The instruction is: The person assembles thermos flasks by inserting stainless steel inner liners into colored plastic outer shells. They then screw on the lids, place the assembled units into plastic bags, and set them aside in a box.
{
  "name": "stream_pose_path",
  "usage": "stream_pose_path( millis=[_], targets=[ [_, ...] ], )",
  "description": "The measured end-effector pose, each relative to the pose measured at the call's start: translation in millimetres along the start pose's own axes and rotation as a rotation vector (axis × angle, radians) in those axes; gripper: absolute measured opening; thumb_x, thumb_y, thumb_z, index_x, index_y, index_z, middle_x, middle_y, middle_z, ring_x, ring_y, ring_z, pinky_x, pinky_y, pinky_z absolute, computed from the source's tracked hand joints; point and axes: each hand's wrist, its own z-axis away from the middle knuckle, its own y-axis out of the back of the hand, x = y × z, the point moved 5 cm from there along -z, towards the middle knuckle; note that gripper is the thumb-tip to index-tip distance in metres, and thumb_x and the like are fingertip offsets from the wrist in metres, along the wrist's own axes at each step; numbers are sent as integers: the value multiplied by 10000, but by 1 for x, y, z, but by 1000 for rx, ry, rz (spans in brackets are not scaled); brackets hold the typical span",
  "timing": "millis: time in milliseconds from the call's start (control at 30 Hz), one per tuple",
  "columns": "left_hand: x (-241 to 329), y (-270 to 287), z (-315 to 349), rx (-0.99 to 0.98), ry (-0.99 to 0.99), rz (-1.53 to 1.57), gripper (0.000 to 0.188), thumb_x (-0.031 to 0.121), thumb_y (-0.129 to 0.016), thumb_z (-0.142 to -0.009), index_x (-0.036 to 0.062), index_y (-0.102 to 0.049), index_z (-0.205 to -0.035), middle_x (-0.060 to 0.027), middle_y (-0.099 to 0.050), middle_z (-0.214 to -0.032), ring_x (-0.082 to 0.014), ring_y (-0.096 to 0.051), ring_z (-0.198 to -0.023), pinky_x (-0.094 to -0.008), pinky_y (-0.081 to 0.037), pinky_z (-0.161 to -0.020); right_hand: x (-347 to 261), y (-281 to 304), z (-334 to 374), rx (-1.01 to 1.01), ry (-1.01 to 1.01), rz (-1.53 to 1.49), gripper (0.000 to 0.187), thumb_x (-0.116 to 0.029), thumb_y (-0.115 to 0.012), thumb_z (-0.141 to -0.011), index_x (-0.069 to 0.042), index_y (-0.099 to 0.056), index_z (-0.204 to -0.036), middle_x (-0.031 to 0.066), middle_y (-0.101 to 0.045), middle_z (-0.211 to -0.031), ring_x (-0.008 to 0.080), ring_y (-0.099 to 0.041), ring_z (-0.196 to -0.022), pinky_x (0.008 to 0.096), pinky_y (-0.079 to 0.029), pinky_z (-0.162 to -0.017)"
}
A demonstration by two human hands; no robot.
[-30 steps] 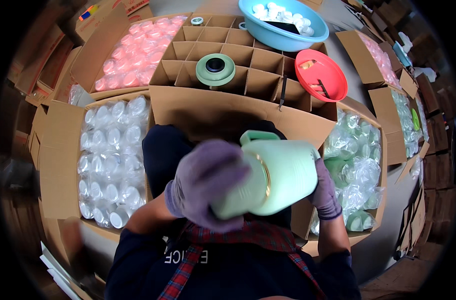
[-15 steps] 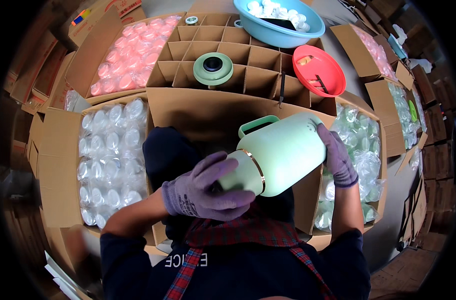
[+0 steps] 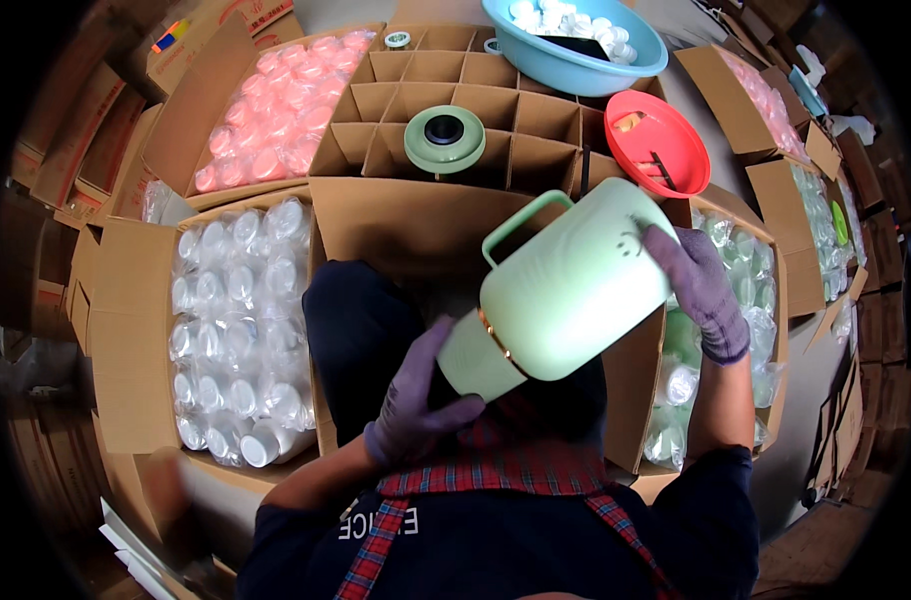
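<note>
A pale green vacuum jug with a loop handle and a gold band lies tilted across my lap. My right hand, in a purple-grey glove, grips its wide end, beside small dark marks on the surface. At the narrow neck end my left hand, gloved alike, has its thumb and fingers around the rim. The mouth itself is hidden by that hand. Beyond the jug, a round green part with a black centre rests on the cardboard dividers of a large carton.
Boxes of bagged white-topped pieces and pink pieces stand left. Bagged green pieces fill a right-hand box. A blue basin with white caps and a red bowl sit at the back. A thin black strip hangs by the dividers.
The jug has turned steeper, its wide end rising toward the upper right with my right hand. My left hand has moved from over the neck to lower around its end.
</note>
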Motion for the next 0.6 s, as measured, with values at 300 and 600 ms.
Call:
stream_pose_path(
  millis=[300, 600],
  targets=[
    [-36, 151, -202, 390, 172, -1012, 689, 590, -617, -887, -7, -646, -1230, -250, -568, -1330, -435, -446, -1315, -499, -339, -1099, -95, -151, -12, -657, 510, 759, 708, -615, -491, -961, 21, -709, -739, 231, -653, -693, 390, -682, -751, 434, -543, -734],
    [-55, 96, -241, 342, 102, 251, 438, 75, -843, -736, 18, -569, -1074, -48, -664, -984, -110, -621, -844, -282, -538, -758, -20, -57, -97, 85, 398, 82, 408, -331, -644, -946, -19, -640, -1210, 225, -639, -881, 347, -659, -875, 357, -530, -821]
  ],
)
